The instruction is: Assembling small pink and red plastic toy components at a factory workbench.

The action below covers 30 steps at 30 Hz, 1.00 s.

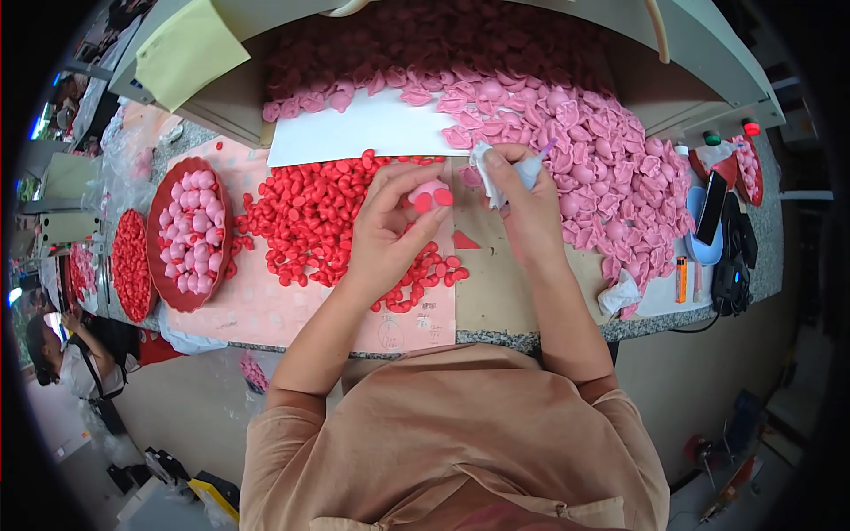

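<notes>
Nearest is the tan shirt (505, 442) of someone leaning over the desk (496, 338). I see a broad heap of loose pink pieces (611, 168) and a smaller heap of red pieces (310, 212), so much seems left. The red tray (189, 305) at left carries pink-and-red pieces (190, 234), apparently done. The right hand (524, 199) wraps a squeeze bottle (531, 173) and white cloth (482, 174); the left hand (390, 226), grip narrow, pinches one red-ended pink piece (428, 188) above the red heap.

The shirt (482, 416) is tan and creased, with short, loose sleeves (282, 451) leaving forearms (326, 332) bare.
</notes>
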Each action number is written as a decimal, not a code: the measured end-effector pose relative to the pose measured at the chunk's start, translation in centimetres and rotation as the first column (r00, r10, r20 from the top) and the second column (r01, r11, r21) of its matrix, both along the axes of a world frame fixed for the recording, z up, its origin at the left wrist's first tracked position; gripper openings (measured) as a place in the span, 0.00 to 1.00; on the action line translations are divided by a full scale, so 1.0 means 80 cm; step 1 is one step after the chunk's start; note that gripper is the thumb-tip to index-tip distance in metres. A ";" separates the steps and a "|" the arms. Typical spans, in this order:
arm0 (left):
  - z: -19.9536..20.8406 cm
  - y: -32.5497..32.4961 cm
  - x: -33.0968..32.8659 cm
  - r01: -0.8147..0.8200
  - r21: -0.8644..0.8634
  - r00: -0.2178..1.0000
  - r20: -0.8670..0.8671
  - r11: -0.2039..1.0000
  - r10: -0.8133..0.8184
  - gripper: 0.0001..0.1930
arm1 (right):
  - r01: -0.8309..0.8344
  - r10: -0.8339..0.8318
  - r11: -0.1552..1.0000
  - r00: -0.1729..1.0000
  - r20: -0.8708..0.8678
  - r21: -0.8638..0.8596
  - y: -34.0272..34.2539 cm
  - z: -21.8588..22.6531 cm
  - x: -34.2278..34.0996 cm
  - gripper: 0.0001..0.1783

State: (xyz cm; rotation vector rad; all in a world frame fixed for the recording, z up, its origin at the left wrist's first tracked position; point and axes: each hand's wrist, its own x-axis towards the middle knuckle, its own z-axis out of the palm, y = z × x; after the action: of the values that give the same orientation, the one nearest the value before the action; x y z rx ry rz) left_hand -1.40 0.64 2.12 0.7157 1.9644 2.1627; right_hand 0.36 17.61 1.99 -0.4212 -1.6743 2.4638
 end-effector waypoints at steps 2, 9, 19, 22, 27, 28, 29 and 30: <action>-0.004 0.000 0.001 -0.026 0.055 0.999 0.037 0.998 0.024 0.20 | -0.015 0.015 1.000 1.000 -0.010 0.003 -0.002 -0.002 0.000 0.09; 0.002 -0.009 -0.001 -0.050 -0.050 0.997 0.049 0.998 0.052 0.22 | -0.038 0.037 0.999 0.996 -0.083 -0.010 -0.011 0.004 0.002 0.11; -0.007 -0.006 -0.007 0.017 0.092 0.961 0.273 0.996 -0.042 0.24 | -0.028 0.042 0.989 0.994 -0.101 0.143 -0.008 0.004 0.006 0.09; -0.001 -0.001 -0.002 -0.035 0.033 0.986 0.164 0.999 0.029 0.24 | -0.049 0.066 0.985 0.993 -0.097 0.164 -0.009 0.007 0.008 0.09; -0.014 -0.009 -0.002 -0.024 -0.020 0.989 0.144 1.000 0.026 0.23 | -0.106 0.124 0.976 0.989 -0.086 0.191 -0.007 0.011 0.011 0.08; -0.014 -0.011 -0.003 -0.023 -0.018 0.989 0.147 1.000 0.026 0.23 | -0.106 0.124 0.976 0.989 -0.084 0.192 -0.005 0.011 0.011 0.08; -0.013 -0.013 -0.005 -0.013 -0.148 1.000 0.016 0.989 0.016 0.23 | -0.095 0.152 0.941 0.976 -0.154 0.324 -0.003 0.011 0.009 0.07; -0.010 -0.014 -0.006 -0.020 -0.275 0.994 -0.110 0.961 -0.011 0.23 | -0.074 0.189 0.890 0.957 -0.218 0.450 -0.001 0.011 0.008 0.06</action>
State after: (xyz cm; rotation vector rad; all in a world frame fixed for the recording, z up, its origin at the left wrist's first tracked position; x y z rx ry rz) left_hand -1.88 -0.50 1.29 0.7977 2.2637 1.8312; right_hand 1.03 17.49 2.86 0.0689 -2.1123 2.0132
